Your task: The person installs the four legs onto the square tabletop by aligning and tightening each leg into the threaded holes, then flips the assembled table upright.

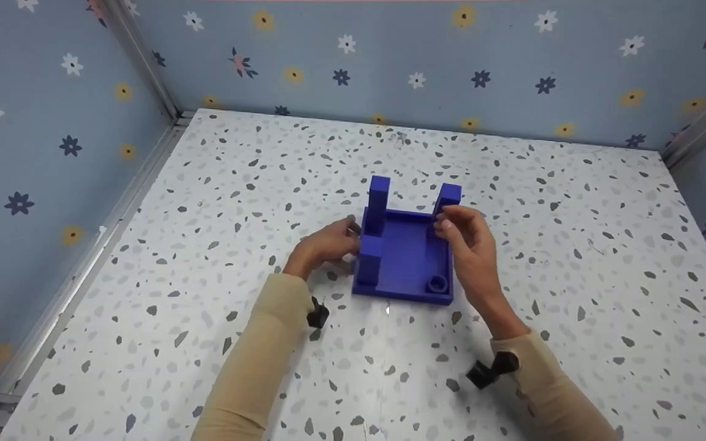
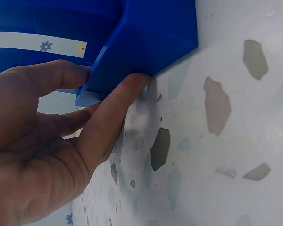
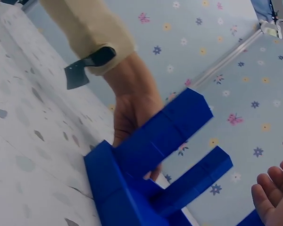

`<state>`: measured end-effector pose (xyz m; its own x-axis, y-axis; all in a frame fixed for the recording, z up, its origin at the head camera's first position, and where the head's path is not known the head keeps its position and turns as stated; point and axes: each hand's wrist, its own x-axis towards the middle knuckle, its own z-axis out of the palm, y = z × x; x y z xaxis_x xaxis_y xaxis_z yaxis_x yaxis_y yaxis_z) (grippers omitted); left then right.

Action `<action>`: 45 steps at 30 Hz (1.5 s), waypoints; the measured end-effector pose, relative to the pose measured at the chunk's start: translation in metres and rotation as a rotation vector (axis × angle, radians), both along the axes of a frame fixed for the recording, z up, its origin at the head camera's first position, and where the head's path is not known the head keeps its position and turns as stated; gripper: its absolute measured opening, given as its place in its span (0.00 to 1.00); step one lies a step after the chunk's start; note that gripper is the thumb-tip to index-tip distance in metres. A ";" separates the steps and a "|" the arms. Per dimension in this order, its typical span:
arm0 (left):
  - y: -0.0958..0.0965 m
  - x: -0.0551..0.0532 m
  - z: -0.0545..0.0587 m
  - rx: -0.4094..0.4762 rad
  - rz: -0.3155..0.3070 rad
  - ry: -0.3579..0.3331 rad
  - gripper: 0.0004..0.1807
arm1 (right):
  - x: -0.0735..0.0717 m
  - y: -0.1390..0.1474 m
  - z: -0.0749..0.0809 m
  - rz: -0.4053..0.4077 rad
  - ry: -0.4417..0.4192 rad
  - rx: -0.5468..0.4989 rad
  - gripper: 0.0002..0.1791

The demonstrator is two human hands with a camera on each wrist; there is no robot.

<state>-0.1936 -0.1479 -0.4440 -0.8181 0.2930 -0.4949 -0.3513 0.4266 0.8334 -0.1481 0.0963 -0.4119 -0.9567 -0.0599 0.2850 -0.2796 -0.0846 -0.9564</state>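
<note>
A square blue-purple plastic base (image 1: 406, 263) with raised rims lies on the table. Block-like posts rise from it: a near-left post (image 1: 371, 254), a far-left post (image 1: 379, 199) and a far-right post (image 1: 451, 193). At its near-right corner sits a round socket (image 1: 437, 284) with no post in it. My left hand (image 1: 331, 241) grips the left rim, thumb on the upper side, and the left wrist view shows one fingertip low against the outer wall (image 2: 146, 52). My right hand (image 1: 475, 257) pinches the far-right post with curled thumb and fingers, hiding its lower part.
The white speckled tabletop (image 1: 573, 245) surrounds the base. Flower-patterned panels (image 1: 390, 67) stand behind and at both sides, joined by a metal corner frame (image 1: 144, 61). Black wrist mounts (image 1: 493, 370) stick out below the cuffs.
</note>
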 end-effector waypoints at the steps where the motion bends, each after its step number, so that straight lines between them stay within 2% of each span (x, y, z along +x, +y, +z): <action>1: 0.000 0.000 0.000 -0.003 -0.002 0.001 0.29 | -0.001 0.003 0.001 -0.009 -0.003 -0.011 0.16; 6: -0.001 0.001 0.001 -0.019 -0.008 0.010 0.28 | -0.006 0.014 0.002 -0.060 -0.042 -0.033 0.15; 21: -0.001 0.001 0.003 -0.016 -0.001 -0.003 0.28 | -0.021 0.042 -0.006 -0.224 -0.264 0.063 0.14; 33: 0.002 0.000 0.001 0.015 0.005 -0.012 0.35 | -0.029 0.053 -0.021 -0.276 -0.356 0.148 0.19; 38: 0.001 -0.001 0.000 0.019 0.006 -0.014 0.39 | -0.032 0.057 -0.028 -0.296 -0.381 0.210 0.22; 45: 0.001 -0.001 -0.002 0.017 0.003 0.003 0.41 | -0.035 0.061 -0.036 -0.298 -0.402 0.240 0.26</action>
<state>-0.1945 -0.1467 -0.4461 -0.8204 0.2990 -0.4875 -0.3499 0.4118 0.8414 -0.1829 0.1572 -0.4477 -0.9728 0.2116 -0.0941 0.1326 0.1758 -0.9755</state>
